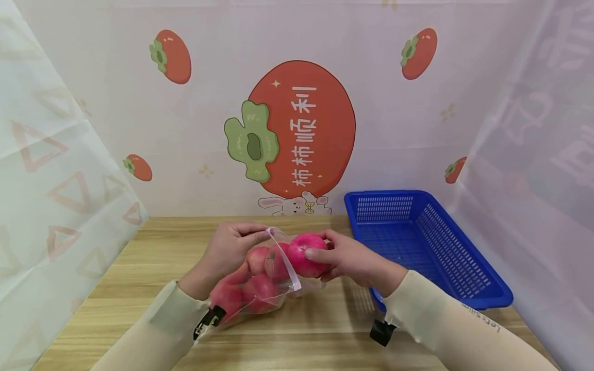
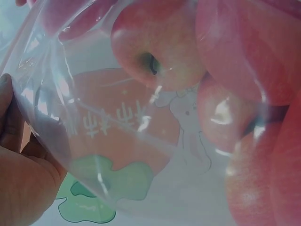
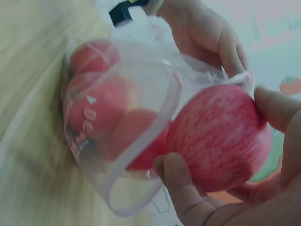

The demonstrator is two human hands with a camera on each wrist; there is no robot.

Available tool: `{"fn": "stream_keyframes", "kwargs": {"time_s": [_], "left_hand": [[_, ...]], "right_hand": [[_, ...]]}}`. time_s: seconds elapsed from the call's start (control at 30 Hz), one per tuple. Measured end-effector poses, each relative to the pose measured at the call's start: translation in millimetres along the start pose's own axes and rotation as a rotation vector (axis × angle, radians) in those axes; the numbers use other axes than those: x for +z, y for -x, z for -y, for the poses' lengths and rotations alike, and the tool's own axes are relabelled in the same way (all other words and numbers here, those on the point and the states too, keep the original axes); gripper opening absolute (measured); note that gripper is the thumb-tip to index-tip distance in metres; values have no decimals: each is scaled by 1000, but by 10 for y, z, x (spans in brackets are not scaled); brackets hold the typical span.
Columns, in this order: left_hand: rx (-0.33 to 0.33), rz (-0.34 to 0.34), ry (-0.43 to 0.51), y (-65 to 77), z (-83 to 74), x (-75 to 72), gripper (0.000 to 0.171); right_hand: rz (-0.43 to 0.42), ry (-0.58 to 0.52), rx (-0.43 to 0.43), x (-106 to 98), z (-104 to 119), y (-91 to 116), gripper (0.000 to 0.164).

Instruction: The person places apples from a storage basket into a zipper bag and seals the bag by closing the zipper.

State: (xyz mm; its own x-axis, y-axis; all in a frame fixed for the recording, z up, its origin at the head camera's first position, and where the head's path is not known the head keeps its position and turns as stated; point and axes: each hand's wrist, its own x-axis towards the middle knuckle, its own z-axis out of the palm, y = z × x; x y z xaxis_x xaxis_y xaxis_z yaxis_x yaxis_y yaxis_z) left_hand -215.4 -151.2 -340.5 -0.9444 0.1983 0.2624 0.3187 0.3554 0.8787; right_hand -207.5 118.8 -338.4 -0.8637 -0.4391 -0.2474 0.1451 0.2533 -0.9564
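A clear plastic bag [image 1: 266, 304] with several red apples [image 1: 261, 291] inside lies on the table, its white-edged mouth facing right. My left hand [image 1: 232, 245] pinches the upper rim of that mouth between thumb and fingers. In my right hand [image 1: 352, 257] is a pinkish-red apple [image 1: 306, 252], gripped at the bag's mouth; the right wrist view shows this apple [image 3: 218, 139] against the white rim, with fingers on either side. In the left wrist view, apples [image 2: 160, 42] show through the film, one with its stem visible.
A blue plastic basket [image 1: 482, 268] with slotted walls stands on the right of the wooden table [image 1: 167, 242]. Printed cloth walls [image 1: 209, 46] with persimmon pictures enclose the back and both sides. Dark straps with small devices [image 1: 382, 332] sit at the wrists.
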Motion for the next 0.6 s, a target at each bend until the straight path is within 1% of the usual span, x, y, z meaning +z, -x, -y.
{"fn": "stream_keyframes", "kwargs": {"time_s": [0.17, 0.3, 0.6], "left_hand": [[-5, -2, -3, 6, -11, -1, 18], [-17, -4, -14, 9, -20, -1, 19], [-42, -5, -23, 6, -52, 2, 19]], "right_hand": [[-16, -41, -13, 88, 12, 26, 58], [-17, -47, -30, 119, 45, 61, 57], [-63, 64, -7, 208, 100, 90, 60]]}}
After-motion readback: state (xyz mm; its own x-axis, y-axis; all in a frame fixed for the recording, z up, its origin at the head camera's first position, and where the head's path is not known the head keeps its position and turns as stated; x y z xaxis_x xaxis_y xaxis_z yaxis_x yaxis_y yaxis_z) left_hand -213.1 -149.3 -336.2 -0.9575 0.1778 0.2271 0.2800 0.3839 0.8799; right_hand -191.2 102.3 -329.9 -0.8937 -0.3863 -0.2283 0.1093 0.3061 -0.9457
